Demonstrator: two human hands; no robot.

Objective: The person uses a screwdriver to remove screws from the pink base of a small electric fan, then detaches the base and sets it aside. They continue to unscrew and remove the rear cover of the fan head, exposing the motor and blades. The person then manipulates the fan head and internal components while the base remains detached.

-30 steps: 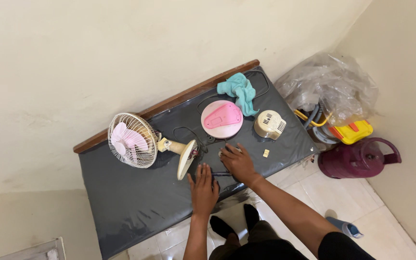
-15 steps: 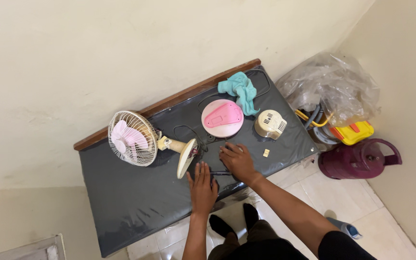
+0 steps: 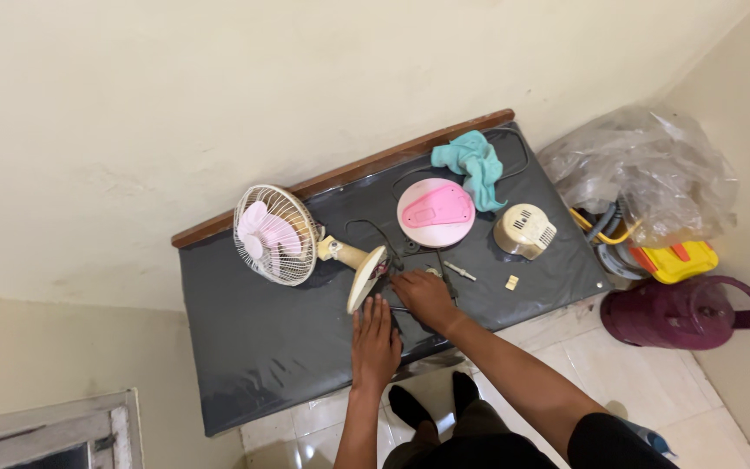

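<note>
Dark grey sheeting covered the surface (image 3: pixel 253 347), which stood against a cream wall with a brown wooden strip along its far edge. On it lay a small desk fan (image 3: pixel 275 234) on its side, with a white wire cage, pink blades and a cream neck running to its round cream base (image 3: pixel 367 279), which was tipped up on edge. The left hand (image 3: pixel 376 341) lay flat and released on the sheeting, fingers together and pointing at the base, just short of its lower rim. The right hand (image 3: pixel 425 298) rested just to the right of the base, fingers curled down over something small and dark; whether it was grasping anything I could not tell. Just beyond its knuckles lay a short pale rod (image 3: pixel 460 272), and farther right a tiny cream block (image 3: pixel 511 282). Behind these sat a round pink and white cover (image 3: pixel 435 212), with a teal cloth (image 3: pixel 476 161) touching its far right edge and a cream vented motor housing (image 3: pixel 525 231) near it to the right. A thin black cord (image 3: pixel 366 227) looped across the sheeting behind the fan. On the tiled floor to the right stood a crumpled clear plastic bag (image 3: pixel 653 174), a yellow box (image 3: pixel 679 260) and a maroon jug (image 3: pixel 683 313).
</note>
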